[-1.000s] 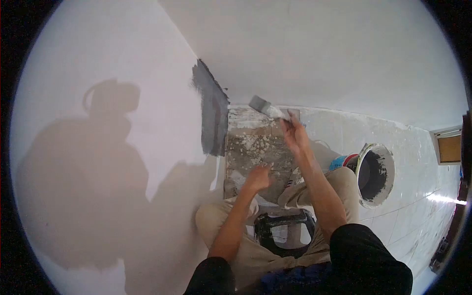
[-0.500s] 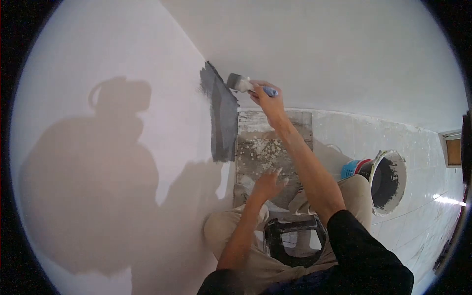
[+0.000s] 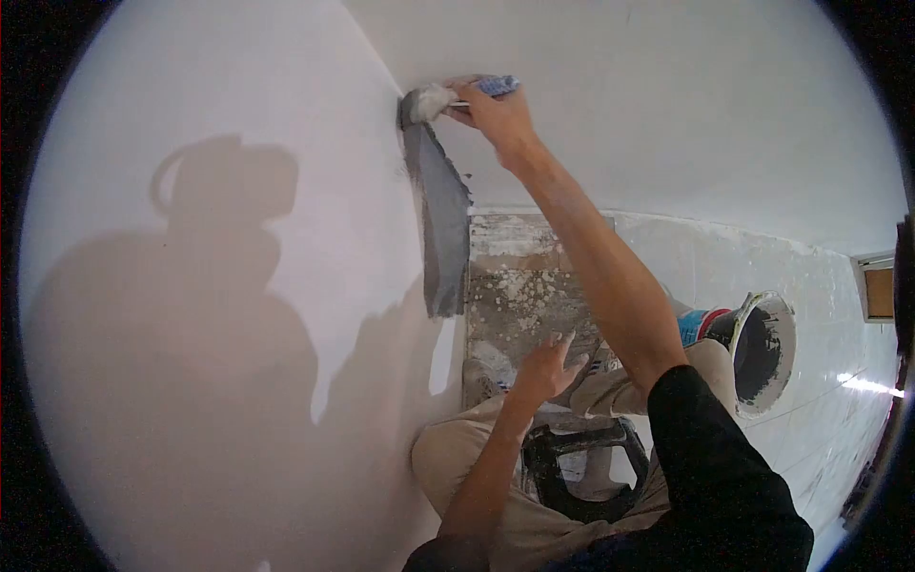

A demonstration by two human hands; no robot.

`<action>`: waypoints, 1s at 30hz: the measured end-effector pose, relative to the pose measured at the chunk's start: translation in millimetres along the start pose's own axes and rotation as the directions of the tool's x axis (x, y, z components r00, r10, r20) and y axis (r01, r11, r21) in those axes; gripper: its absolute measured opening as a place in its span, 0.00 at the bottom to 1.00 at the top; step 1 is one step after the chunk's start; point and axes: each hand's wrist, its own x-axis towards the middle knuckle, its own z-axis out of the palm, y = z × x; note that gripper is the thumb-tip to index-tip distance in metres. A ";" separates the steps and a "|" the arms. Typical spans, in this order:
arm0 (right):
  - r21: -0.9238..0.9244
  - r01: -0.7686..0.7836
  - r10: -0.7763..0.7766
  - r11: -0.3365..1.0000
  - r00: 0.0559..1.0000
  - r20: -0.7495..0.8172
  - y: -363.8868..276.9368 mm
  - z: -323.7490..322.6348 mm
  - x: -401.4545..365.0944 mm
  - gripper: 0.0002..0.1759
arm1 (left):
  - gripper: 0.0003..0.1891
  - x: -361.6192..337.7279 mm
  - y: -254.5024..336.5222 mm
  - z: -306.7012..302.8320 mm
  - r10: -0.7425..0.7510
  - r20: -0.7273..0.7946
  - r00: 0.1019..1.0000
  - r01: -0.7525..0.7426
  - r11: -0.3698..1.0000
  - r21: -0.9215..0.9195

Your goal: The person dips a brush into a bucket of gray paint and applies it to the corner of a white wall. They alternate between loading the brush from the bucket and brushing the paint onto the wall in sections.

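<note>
Reaching up to the wall corner, my right hand [image 3: 491,110] is closed round the handle of a paintbrush [image 3: 438,101]. Its bristles press on the top end of a dark grey coated strip [image 3: 443,224], which runs down the corner. Lower down, my left hand [image 3: 548,369] hangs over the stained floor board [image 3: 519,305], fingers apart and holding nothing. Between my knees is a black plastic stool [image 3: 586,462] with an open frame.
A bucket [image 3: 761,353] of dark grey coating stands by my right knee, its rim smeared. Pale tiles [image 3: 658,253] cover the floor to the right. The white left wall [image 3: 362,238] carries my shadow. A wooden-framed item [image 3: 879,291] sits at the far right.
My right hand has moved up and left with the paintbrush, bringing its bristles from beside the grey strip onto its upper end. My left hand has shifted slightly right.
</note>
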 end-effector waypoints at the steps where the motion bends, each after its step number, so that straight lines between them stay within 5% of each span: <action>1: -0.017 -0.001 0.001 1.000 1.000 0.000 -7.4 -4.6 -10.5 0.13 | 0.35 0.2 0.4 -1.1 -0.002 0.004 1.000 0.002 1.000 -0.011; 5: -0.419 -0.031 -0.034 0.908 0.988 -0.148 50.2 -16.1 -1.8 0.13 | 0.35 -0.5 3.7 -2.0 0.002 0.016 1.000 -0.002 1.000 0.017; 8: -0.369 -0.108 0.016 0.923 0.970 -0.243 83.9 -0.3 -3.3 0.14 | 0.34 2.2 0.7 -0.2 0.030 0.001 1.000 -0.030 0.999 0.016; 11: -0.335 -0.105 0.042 0.937 0.981 -0.188 41.3 8.7 -18.8 0.14 | 0.34 -2.0 -1.1 -1.1 0.046 -0.004 0.999 -0.046 0.999 0.019; 14: 0.137 -0.092 0.108 0.986 0.988 -0.110 21.7 -8.1 -43.8 0.13 | 0.34 -1.4 3.5 -5.9 0.033 0.005 0.999 -0.033 0.999 0.001; 20: -0.407 -0.173 0.123 0.897 0.981 -0.147 102.0 -12.7 -47.6 0.10 | 0.34 0.8 -2.5 0.3 0.051 0.046 0.998 -0.051 0.999 0.003; 23: -0.382 -0.123 0.088 0.916 0.990 -0.107 64.2 8.2 -60.0 0.09 | 0.34 0.8 -3.4 -0.8 0.041 0.069 0.997 -0.042 0.999 0.016; 26: 0.162 -0.142 0.155 0.976 0.985 -0.072 34.3 -4.3 -67.7 0.11 | 0.34 -5.1 10.6 -12.8 0.023 0.059 0.998 -0.027 0.998 0.057; 28: 0.072 -0.153 0.160 0.986 0.982 -0.105 31.4 -14.0 -66.6 0.12 | 0.34 -4.4 5.4 -3.1 0.068 -0.027 0.997 -0.066 0.996 0.068; 30: -0.099 -0.141 0.119 0.985 0.973 -0.199 44.5 -16.8 -59.0 0.12 | 0.34 -0.8 0.9 0.0 0.042 0.059 0.997 -0.044 0.999 0.033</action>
